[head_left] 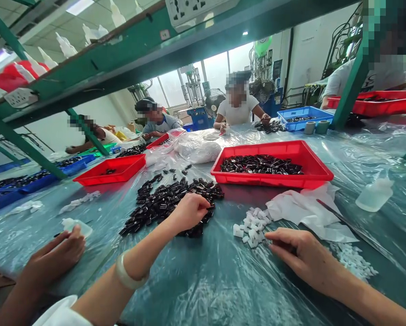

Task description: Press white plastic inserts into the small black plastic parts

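Observation:
My left hand (pixel 189 210), with a pale bangle (pixel 130 274) on its wrist, reaches over a heap of small black plastic pieces (pixel 155 203). Its fingers are pinched together at the heap's right side, on what looks like one black piece. At the right, my right hand (pixel 301 253) rests beside a small pile of white blocky pieces (pixel 255 224). Thumb and forefinger there are slightly apart, close to the nearest pieces, and nothing shows between them. Smaller white bits (pixel 354 260) lie beyond that hand.
Behind the heap stands a red tray (pixel 274 182) of black pieces; another red tray (pixel 111 174) is left. A co-worker's hand (pixel 55 258) touches a small bottle (pixel 80 226). Long tweezers (pixel 352 226) lie by a white sheet (pixel 305 210) and a squeeze bottle (pixel 374 194). A green beam (pixel 121 63) crosses above.

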